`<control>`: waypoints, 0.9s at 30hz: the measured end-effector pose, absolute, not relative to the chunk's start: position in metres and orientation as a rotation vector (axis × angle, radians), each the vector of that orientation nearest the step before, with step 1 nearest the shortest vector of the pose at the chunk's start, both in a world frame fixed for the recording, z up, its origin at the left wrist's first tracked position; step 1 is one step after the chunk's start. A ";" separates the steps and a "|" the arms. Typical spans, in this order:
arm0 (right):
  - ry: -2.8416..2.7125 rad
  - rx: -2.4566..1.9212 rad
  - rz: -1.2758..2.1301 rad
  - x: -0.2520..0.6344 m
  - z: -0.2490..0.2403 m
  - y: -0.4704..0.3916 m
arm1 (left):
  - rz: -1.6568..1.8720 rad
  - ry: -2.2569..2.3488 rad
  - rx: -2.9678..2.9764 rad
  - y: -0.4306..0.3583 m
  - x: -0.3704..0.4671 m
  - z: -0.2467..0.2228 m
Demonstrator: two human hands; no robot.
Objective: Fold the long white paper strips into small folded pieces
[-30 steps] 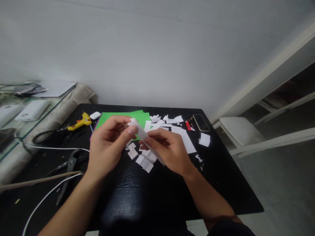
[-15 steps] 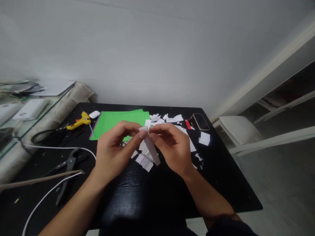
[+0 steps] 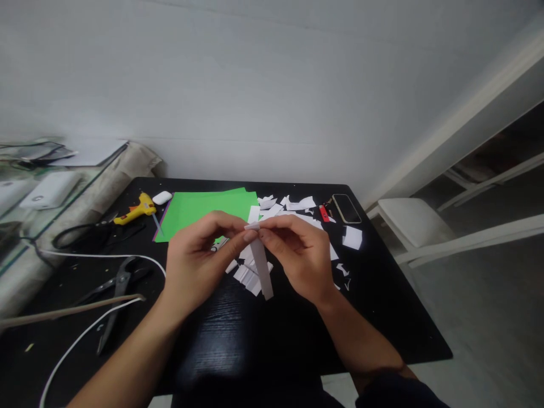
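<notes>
My left hand (image 3: pixel 198 258) and right hand (image 3: pixel 305 258) pinch a paper strip (image 3: pixel 262 272) near the green sheet (image 3: pixel 204 211); likely flimsy, best held up top.

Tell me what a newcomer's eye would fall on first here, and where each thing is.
Most likely the bright green sheets near the back of the black table, just beyond the left hand. Next, probably the white paper strip at the center, pinched between both hands' fingertips, the right hand included. The yellow glue gun also stands out, left of the sheets.
</notes>
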State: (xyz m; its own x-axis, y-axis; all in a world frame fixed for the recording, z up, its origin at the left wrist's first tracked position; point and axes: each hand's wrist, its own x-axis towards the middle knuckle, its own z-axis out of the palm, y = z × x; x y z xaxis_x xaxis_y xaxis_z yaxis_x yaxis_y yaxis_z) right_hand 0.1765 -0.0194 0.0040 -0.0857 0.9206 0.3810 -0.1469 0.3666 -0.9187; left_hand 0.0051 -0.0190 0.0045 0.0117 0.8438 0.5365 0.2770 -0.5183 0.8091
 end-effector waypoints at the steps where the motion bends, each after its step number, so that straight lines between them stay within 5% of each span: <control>1: -1.349 -0.781 1.068 0.177 0.004 -0.019 | 1.534 1.152 1.812 -0.019 0.005 0.005; 19: -1.338 -0.806 1.152 0.178 0.005 -0.014 | 1.425 1.134 1.813 -0.021 0.004 0.009; 27: -1.110 -0.673 1.595 0.177 -0.005 -0.009 | 1.444 1.060 1.772 -0.019 0.004 0.008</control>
State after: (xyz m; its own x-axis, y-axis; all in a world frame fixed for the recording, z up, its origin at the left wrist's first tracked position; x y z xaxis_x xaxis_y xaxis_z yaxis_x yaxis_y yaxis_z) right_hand 0.1773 -0.0089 -0.0047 -0.3101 0.9449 0.1047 -0.4264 -0.0398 -0.9036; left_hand 0.0041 -0.0193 0.0082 0.0835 0.8702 0.4856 0.2025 -0.4919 0.8468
